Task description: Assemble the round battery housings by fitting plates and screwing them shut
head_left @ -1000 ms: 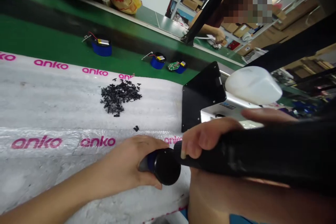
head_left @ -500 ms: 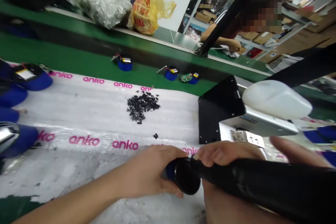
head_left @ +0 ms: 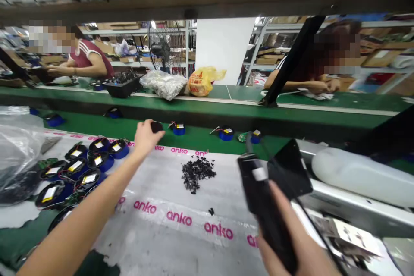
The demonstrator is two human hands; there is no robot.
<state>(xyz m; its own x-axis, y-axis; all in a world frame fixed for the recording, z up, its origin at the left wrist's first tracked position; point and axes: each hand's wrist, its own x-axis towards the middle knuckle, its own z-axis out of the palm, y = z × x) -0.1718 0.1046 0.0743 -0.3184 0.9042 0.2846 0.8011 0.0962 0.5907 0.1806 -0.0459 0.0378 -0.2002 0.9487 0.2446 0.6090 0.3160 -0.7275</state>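
My left hand (head_left: 145, 137) reaches out over the green conveyor belt (head_left: 136, 127) with its fingers closed on a round black and blue part (head_left: 157, 127). My right hand (head_left: 293, 241) grips a long black power tool (head_left: 261, 200), held tilted above the white foam sheet (head_left: 168, 194). A heap of small black pieces (head_left: 197, 171) lies on the sheet between the hands. Three blue parts with boards and wires (head_left: 225, 133) sit on the belt beyond the heap.
Several blue parts (head_left: 80, 166) cluster at the left, beside a clear plastic bag (head_left: 16, 155). A black and silver machine with a white jug (head_left: 355, 174) stands at the right. Two other people work across the belt, near a yellow bag (head_left: 202, 79) and a silvery bag (head_left: 163, 83).
My left hand has left the tool's tip and carried the round part out to the belt. My right hand has lifted the tool away. The view has risen.
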